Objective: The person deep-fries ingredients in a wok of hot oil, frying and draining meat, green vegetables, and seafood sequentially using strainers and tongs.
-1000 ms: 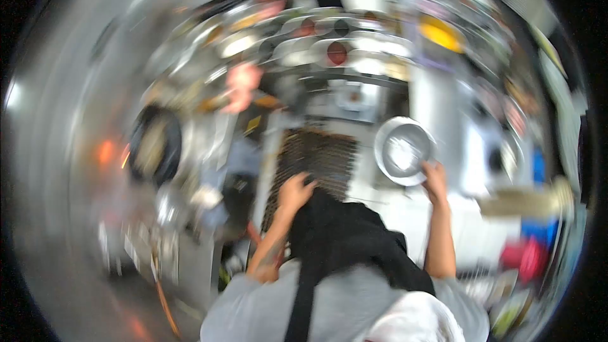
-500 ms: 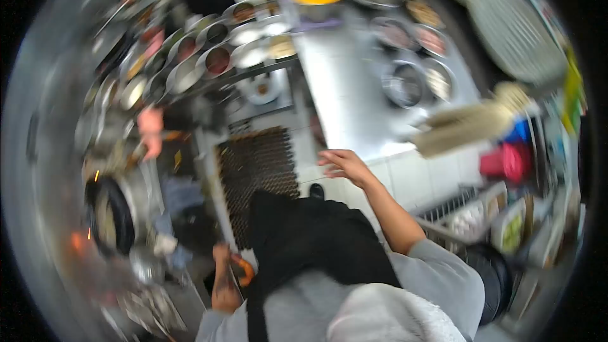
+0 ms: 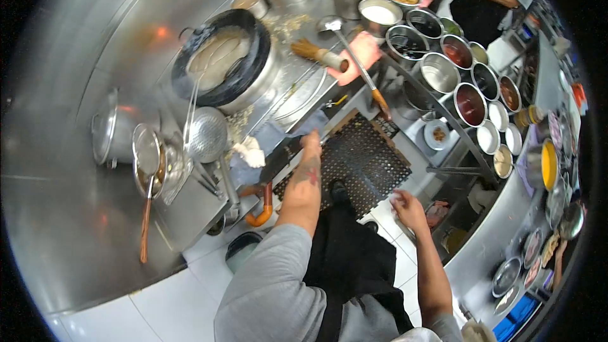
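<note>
Two bare hands show in the head view: the left hand (image 3: 310, 142) is at the counter's edge beside a blue cloth (image 3: 269, 136), and whether it grips or merely touches the cloth cannot be told; the right hand (image 3: 409, 209) is held over the floor, fingers loosely bent, with nothing visible in it. A ladle (image 3: 330, 24) lies across the counter with its wooden handle jutting past the edge, so a sleeve or forearm swung upward could catch it and tip it onto the perforated mat (image 3: 361, 158). A tug on the cloth might drag the white rag (image 3: 251, 152) beside it, or jar the skimmer (image 3: 208, 133) close by. The wok (image 3: 256, 79) holds pale, foamy liquid with a wire tool's handle leaning out over its rim; knocking that handle could splash the contents, whose heat cannot be judged. The left forearm hides part of the counter front, the left fingertips blur into the cloth, the right palm is turned out of sight, and the co-worker's body is cut off at the top.
</note>
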Demonstrator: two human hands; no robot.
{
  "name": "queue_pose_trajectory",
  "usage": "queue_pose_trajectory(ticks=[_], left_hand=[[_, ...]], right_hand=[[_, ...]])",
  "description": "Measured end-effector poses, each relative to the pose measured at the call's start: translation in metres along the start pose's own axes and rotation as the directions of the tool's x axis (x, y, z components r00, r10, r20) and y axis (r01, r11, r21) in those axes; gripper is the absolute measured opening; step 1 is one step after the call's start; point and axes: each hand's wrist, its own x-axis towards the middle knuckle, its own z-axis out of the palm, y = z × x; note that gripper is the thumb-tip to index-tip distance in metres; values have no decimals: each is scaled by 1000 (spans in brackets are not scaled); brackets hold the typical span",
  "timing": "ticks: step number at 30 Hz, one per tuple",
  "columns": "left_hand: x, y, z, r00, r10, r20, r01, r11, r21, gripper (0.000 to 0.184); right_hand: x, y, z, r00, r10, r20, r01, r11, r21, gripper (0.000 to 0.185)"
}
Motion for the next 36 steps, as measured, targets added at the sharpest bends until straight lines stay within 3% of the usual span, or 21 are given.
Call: queue_pose_trajectory(ticks=[2, 3, 4, 6, 8, 10, 14, 15, 16, 17, 18, 20, 22, 24, 25, 29, 32, 33, 34, 35, 36], left_hand=[[-55, 16, -23, 969, 213, 128, -245, 908, 340, 62], [-81, 18, -32, 958, 245, 149, -273, 938, 216, 55], [-92, 18, -41, 958, 68, 279, -67, 998, -12, 45], [-160, 58, -71, 799, -193, 570, 270, 961, -53, 33], [-157, 52, -81, 834, -167, 526, 207, 978, -18, 31], [-127, 35, -87, 909, -133, 395, 120, 991, 57, 30], [-124, 30, -71, 970, -202, 139, 217, 971, -102, 23], [-75, -7, -96, 955, 151, 256, -213, 948, 236, 28], [-127, 7, -95, 774, 217, 595, -224, 973, -64, 36], [-108, -9, -74, 770, 48, 637, -39, 999, -29, 41], [-156, 3, -53, 856, -151, 495, 98, 987, 131, 60], [-286, 4, -6, 905, -33, 423, -157, 900, 406, 72], [-353, -45, 26, 699, 125, 704, -469, 823, 320, 48], [-409, -85, 53, 345, 99, 933, -589, 797, 133, 31], [-462, -93, 65, 240, 67, 968, -601, 794, 94, 27], [-615, -129, 111, -269, -217, 938, -692, 721, -32, 27], [-686, -189, 146, -299, -448, 842, -718, 688, 111, 40], [-706, -201, 159, -272, -463, 844, -763, 638, 103, 40], [-724, -209, 166, -219, -453, 864, -718, 675, 172, 33], [-735, -217, 174, -163, -443, 882, -662, 712, 235, 26], [-736, -228, 185, -141, -451, 881, -669, 699, 251, 26]], right_hand=[[51, -22, 28, 976, -200, -81, 171, 946, -274, 55], [68, -46, 42, 903, -397, -162, 304, 858, -414, 59], [81, -71, 57, 783, -584, -215, 393, 732, -557, 62], [111, -99, 90, 839, -544, -27, 404, 655, -639, 44], [147, -107, 121, 889, -377, 260, 456, 679, -575, 25], [129, -122, 126, 842, -517, 156, 503, 644, -576, 15], [74, -116, 88, 871, -481, 95, 456, 724, -518, 16], [57, -104, 67, 900, -432, 66, 409, 779, -476, 15], [34, -91, 41, 936, -331, 117, 348, 833, -431, 14], [16, -65, 26, 907, -417, 65, 408, 828, -385, 15], [-11, -47, 2, 934, -354, 48, 352, 893, -281, 21], [-58, 10, -32, 976, -211, -58, 201, 968, -150, 35], [-118, 50, -73, 991, -49, -122, 36, 994, -106, 39], [-177, 98, -80, 967, -23, -253, 3, 997, -76, 44], [-217, 101, -102, 961, 262, -91, -244, 956, 165, 48], [-343, 190, -67, 850, 526, -18, -409, 682, 606, 35], [-423, 267, -23, 544, 809, -222, -342, 455, 822, 21], [-456, 304, -7, 469, 559, -684, -416, 823, 387, 23], [-475, 329, 1, 433, 68, -899, -504, 845, -179, 25], [-469, 332, -8, 446, 74, -892, -489, 855, -173, 25], [-458, 323, -29, 238, 219, -946, -186, 966, 177, 27]])
